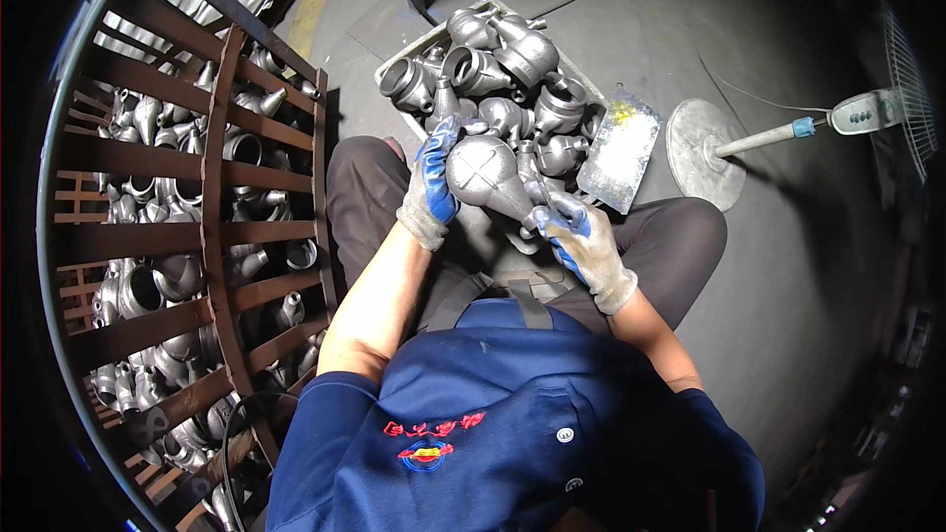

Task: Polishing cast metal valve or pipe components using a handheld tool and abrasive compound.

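Observation:
Over my lap I hold a grey metal casting [485, 172], with a round bulb marked by a raised cross and a neck that narrows toward the lower right. My left hand [434, 182], in a white glove with blue coating, is closed on the left side of the bulb. The similarly gloved right hand [583, 241] closes its fingers at the narrow end of the neck. Whether a slim grey piece beside those fingers is separate, I cannot tell. Just beyond my hands, a pale crate [391, 69] is heaped with similar castings [475, 71].
At the left, a rusty barred metal cage [212, 138] holds several more castings [138, 286]. A shiny rectangular metal sheet [621, 153] lies right of the crate. Farther right is a floor fan with a round base [705, 153]. Cables run across the grey floor [680, 30].

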A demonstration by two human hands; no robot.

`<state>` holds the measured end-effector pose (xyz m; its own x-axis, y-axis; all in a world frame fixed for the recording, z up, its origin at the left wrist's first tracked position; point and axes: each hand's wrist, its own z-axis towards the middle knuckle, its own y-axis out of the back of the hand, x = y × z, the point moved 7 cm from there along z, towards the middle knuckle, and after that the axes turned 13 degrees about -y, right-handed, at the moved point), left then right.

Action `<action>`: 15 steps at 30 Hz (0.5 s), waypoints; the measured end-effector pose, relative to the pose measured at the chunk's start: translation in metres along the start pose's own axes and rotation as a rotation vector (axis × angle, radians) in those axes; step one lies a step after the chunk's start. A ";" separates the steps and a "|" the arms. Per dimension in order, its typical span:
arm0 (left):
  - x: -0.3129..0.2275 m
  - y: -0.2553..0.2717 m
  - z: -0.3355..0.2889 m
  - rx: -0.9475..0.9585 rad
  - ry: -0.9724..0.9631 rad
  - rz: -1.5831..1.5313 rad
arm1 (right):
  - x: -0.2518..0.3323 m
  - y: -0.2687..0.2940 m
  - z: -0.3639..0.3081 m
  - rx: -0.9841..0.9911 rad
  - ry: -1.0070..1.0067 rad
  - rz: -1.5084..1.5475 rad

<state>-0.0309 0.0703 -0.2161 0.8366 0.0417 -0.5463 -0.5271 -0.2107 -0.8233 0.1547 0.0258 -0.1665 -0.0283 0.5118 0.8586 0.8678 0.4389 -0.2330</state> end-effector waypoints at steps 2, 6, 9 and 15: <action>0.003 0.008 0.003 -0.003 0.034 -0.017 | 0.003 0.003 -0.002 -0.054 0.035 -0.053; 0.004 0.013 0.003 -0.027 0.063 -0.062 | 0.010 0.017 -0.010 -0.098 0.106 -0.265; 0.005 0.017 0.001 -0.030 0.085 -0.131 | 0.032 0.009 -0.022 -0.180 0.143 -0.405; 0.003 0.015 -0.005 0.014 0.102 -0.083 | 0.047 -0.004 -0.028 -0.225 0.336 -0.696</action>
<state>-0.0356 0.0624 -0.2287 0.8876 -0.0414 -0.4587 -0.4573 -0.1965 -0.8673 0.1639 0.0277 -0.1123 -0.4795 -0.0893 0.8730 0.7864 0.3977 0.4726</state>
